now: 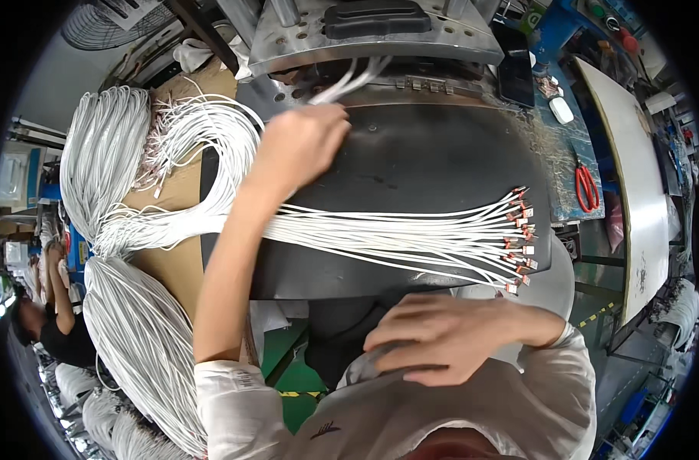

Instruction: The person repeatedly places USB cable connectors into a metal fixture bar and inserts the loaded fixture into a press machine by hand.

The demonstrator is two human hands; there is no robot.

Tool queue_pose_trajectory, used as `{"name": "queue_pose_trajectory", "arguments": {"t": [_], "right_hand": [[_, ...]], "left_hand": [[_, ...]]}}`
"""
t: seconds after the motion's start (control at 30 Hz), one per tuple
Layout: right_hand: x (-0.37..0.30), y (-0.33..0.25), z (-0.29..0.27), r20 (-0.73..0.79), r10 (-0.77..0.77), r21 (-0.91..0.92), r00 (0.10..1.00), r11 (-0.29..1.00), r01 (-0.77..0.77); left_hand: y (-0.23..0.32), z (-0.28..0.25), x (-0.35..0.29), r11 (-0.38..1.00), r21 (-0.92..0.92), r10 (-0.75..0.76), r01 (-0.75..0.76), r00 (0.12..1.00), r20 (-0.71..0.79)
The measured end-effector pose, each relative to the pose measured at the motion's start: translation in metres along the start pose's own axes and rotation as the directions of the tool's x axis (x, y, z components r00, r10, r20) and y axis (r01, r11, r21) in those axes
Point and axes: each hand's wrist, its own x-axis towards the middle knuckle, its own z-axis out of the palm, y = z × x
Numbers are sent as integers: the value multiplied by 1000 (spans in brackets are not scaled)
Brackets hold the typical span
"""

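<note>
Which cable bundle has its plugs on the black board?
The straight bundle, its plugs fanned rightward; the curved bundle and looped bundles lie further left.

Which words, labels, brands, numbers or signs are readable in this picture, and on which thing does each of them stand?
None can be read well enough to quote.
Shirt, small dark mark on the chest: too small to read.
Left sleeve, faint print: too small to read.
White card at the fan: too blurred to read.
White cables: no readable text.
</note>
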Motion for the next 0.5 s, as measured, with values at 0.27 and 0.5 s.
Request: {"name": "queue_pose_trajectory", "arguments": {"t": [0.27, 0.5], "right_hand": [[-35, 9, -106, -349, 355, -377, 867, 794, -477], [-18, 32, -139, -133, 388, -484, 912, 778, -402]], "left_hand": [[33, -48, -41, 959, 12, 268, -284, 918, 290], [48, -40, -38, 940, -340, 205, -3, 803, 560]]}}
